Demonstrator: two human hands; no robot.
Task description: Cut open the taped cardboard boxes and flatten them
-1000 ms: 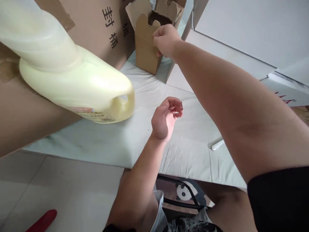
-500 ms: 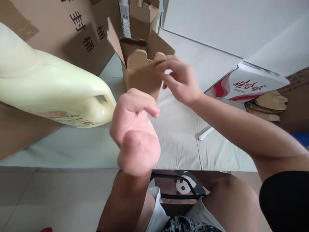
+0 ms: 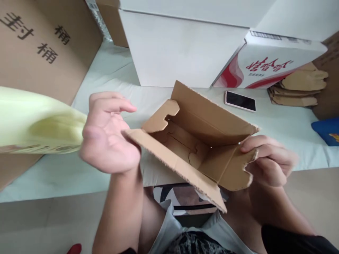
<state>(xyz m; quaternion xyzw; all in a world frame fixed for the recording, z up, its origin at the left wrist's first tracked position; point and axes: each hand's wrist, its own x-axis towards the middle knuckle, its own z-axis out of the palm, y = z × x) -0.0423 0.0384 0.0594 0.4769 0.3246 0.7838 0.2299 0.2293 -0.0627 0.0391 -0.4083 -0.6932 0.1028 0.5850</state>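
An open brown cardboard box (image 3: 185,144) is held tilted over the table's front edge, its mouth towards me and its flaps spread. Its interlocked bottom panels show inside. At the box's right end, my right hand (image 3: 272,160) is closed on the side by a notched flap. My left hand (image 3: 108,135) is by the left corner, palm up, fingers loosely curled and apart, with nothing in them. The corner of the long near flap lies against or just beside its palm. A large pale yellow bottle (image 3: 45,123) is just left of that hand.
Large brown cartons (image 3: 45,67) stand at the left. White boxes (image 3: 180,49) and a red-and-white box (image 3: 265,67) line the back. A phone (image 3: 240,101) lies on the pale cloth (image 3: 286,137). Flattened cardboard pieces (image 3: 296,88) and a blue item (image 3: 327,130) are at the right.
My right hand has brought the cardboard box from the back towards me, tipping its mouth my way. My left hand has moved left, to the box's left corner. The phone has come into sight.
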